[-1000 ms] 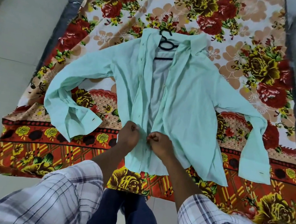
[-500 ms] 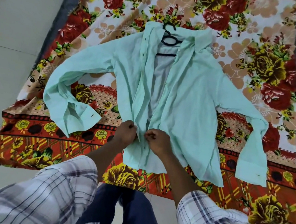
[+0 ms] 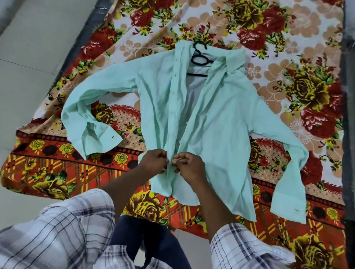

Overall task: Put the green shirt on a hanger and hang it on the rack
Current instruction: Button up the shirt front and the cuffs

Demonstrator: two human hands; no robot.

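Both hands meet low on the front of the green shirt [image 3: 225, 122]. The left hand [image 3: 154, 160] has its fingers curled and pinches the edge of the left front panel, the one with the row of buttons. The right hand [image 3: 190, 167] pinches the edge of the other panel, just beside it. The knuckles of the two hands nearly touch, and the two cloth edges are drawn together between them. Whether a button sits in the fingers cannot be told.

The shirt lies flat, front up, on a floral bedsheet [image 3: 296, 48], with both sleeves spread out to the sides and bent down at the elbow. Above the hands its front gapes open in a narrow wedge, showing the pale inside of the back. A black hanger [image 3: 199, 58] sits inside the shirt; its hook and neck show at the open collar, and a short piece of its bar shows below.

The bedsheet covers a dark-edged mattress [image 3: 349, 157] lying on a pale tiled floor [image 3: 25, 46]. Plaid shirt cuffs [image 3: 256, 264] and dark blue trousers [image 3: 153, 244] fill the near edge.
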